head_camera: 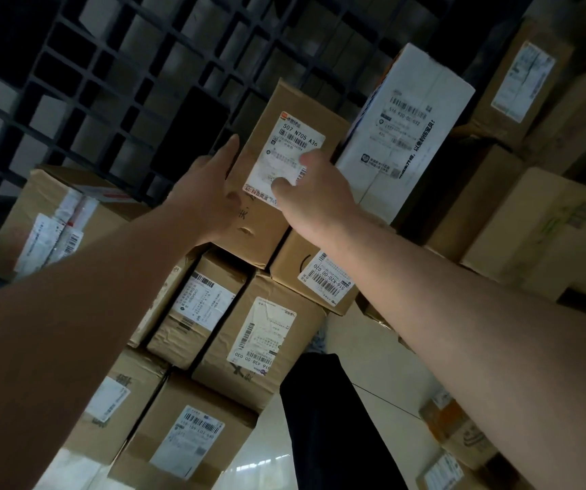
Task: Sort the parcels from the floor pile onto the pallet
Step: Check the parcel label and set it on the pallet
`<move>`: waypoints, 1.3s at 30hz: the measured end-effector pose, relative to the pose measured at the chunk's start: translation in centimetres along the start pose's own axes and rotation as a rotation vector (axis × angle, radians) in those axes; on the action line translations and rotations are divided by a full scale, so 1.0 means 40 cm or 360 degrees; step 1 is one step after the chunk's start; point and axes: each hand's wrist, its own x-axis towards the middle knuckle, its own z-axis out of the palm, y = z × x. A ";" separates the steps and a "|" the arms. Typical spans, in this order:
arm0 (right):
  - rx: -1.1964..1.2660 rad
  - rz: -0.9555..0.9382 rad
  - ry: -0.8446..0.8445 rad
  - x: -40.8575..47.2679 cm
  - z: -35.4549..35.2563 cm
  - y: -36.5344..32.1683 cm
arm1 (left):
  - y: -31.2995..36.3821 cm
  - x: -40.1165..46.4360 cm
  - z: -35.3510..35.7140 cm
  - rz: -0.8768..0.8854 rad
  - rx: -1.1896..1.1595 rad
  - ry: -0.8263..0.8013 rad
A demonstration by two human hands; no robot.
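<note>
brown labelled parcel held atop stacked parcels | left hand pressed flat, fingers straight | right hand gripped on top

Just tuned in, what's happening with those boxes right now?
A person has both hands on a brown cardboard box with a white shipping label. The left hand lies flat along its side; the right hand presses on the label. The box sits atop other boxes by a black grid pallet, beside a white box.
</note>
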 end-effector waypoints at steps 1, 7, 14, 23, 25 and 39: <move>-0.0048 -0.0031 -0.0011 -0.017 0.000 -0.009 | 0.006 -0.015 -0.014 0.0018 0.0040 0.0040; -0.0341 -0.0223 0.0015 -0.177 -0.026 -0.073 | 0.066 -0.158 -0.146 0.0273 0.0414 0.0134; -0.0633 -0.0400 0.0214 -0.551 -0.101 -0.191 | 0.162 -0.520 -0.385 0.0603 0.0863 0.0226; -0.0764 -0.0588 0.0628 -1.380 -0.137 -0.283 | 0.172 -1.281 -0.633 0.1122 0.0908 0.0489; -0.0792 -0.0582 0.0735 -1.544 -0.145 -0.290 | 0.183 -1.444 -0.667 0.1249 0.0930 0.0547; -0.1067 -0.0640 0.1050 -2.279 -0.365 -0.144 | 0.295 -2.174 -0.649 0.1551 0.0772 0.0883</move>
